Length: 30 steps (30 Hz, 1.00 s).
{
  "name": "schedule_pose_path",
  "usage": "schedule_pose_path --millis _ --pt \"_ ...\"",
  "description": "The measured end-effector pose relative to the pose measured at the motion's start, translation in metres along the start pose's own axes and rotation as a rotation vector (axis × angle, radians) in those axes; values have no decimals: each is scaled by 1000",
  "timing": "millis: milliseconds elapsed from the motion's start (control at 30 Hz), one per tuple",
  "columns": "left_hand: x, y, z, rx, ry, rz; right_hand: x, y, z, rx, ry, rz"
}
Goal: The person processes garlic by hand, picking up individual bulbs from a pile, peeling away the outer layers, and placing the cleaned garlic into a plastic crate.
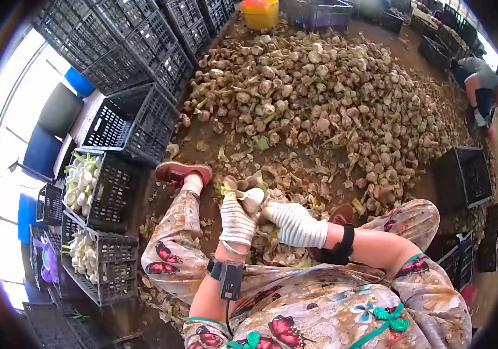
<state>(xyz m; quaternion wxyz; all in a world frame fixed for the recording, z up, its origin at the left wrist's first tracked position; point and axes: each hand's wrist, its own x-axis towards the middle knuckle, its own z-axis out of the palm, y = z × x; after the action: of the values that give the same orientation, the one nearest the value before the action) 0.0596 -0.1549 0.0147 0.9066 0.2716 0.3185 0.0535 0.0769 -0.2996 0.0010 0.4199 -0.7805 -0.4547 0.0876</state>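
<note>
My left hand, in a striped knitted glove with a wrist strap, is closed around a garlic bulb whose white skin shows between the two hands. My right hand, gloved the same way, has its fingers bent against the bulb's right side. Its fingertips are partly hidden, and I cannot make out whether they grip the bulb or something small beside it. Loose skins and leaves lie below the hands. Beyond them spreads a large heap of unpeeled garlic.
Stacked black crates stand at the upper left. Two crates at the left hold white garlic. A yellow container is at the top. Black crates and a person bending over are on the right.
</note>
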Motion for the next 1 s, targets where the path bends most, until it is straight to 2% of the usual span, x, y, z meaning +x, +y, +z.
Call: schedule_pose_path --millis 33,100,200,233,267,300,333,367,400,433,467,567,633,667,767,800,867,900,1000 --pt "3 -1 -7 37 -89 -21 -2 2 -7 64 -53 97" --pt "4 2 -17 -183 -244 -214 -4 20 -12 -73 -138 131" --pt "29 -9 -44 -380 -336 -413 -6 31 -10 -296 -185 74" --pt "28 -13 -43 -326 -287 -341 -7 32 -9 -353 -199 65" --pt "25 -20 -43 -273 -234 -268 -5 34 -7 -437 -360 160" --pt "17 -20 -36 -220 -181 -191 -14 42 -5 -430 -425 177" --pt "14 -9 -27 -225 -152 -265 -29 54 0 -419 -486 193" --pt "17 -3 -22 -203 -123 -216 -37 65 4 -410 -548 206" --pt "19 1 -20 -194 -88 -161 -31 61 2 -471 -670 317" --pt "18 4 -23 -182 -42 -111 -30 57 -1 -405 -578 303" --pt "24 4 -30 -160 -89 -98 -29 53 -7 -336 -474 295" --pt "18 5 -22 -202 -354 -169 -11 28 -22 -237 -100 241" --pt "10 2 -10 -151 -268 -173 -1 23 -23 -185 50 205" --pt "8 1 -8 -131 -232 -176 3 19 -24 -209 54 247" --pt "15 -5 -23 -34 -204 -127 5 9 -26 18 320 163" --pt "15 -7 -26 3 -191 -103 11 -1 -31 116 316 122" --pt "16 -14 -29 91 -214 -29 13 2 -31 -94 194 125" --pt "12 -13 -26 205 -160 -10 13 4 -31 -200 137 129" --pt "4 -12 -22 461 -37 33 11 12 -25 -49 215 56"
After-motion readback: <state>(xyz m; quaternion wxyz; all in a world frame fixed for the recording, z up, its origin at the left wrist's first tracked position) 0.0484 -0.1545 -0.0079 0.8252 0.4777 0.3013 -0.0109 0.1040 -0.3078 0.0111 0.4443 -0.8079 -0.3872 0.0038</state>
